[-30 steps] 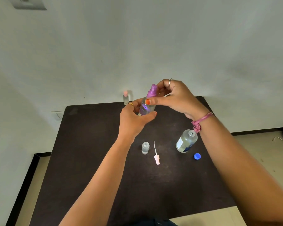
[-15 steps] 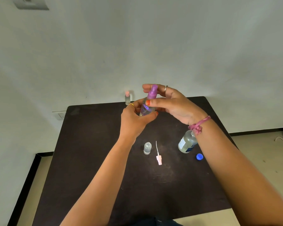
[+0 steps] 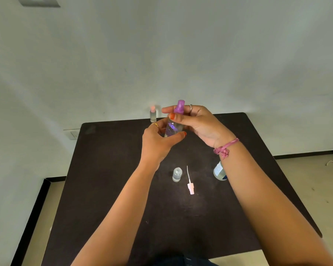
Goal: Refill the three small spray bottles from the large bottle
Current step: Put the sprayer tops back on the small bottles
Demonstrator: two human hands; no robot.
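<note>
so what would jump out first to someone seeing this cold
The purple-capped spray bottle, held up over the dark table by the left hand round its body and the right hand at its purple cap. Below them stand an uncapped small bottle and, beside it, a loose pink sprayer.

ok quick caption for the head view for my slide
Both hands hold the purple-topped spray bottle above the dark table, right fingers at its collar; an uncapped small bottle stands below.

I'm gripping a clear glossy spray bottle (image 3: pixel 173 128) w/ purple plastic top – matt dark table (image 3: pixel 108 169) showing under it, pink thread band (image 3: pixel 225 147) sitting on my wrist.
</note>
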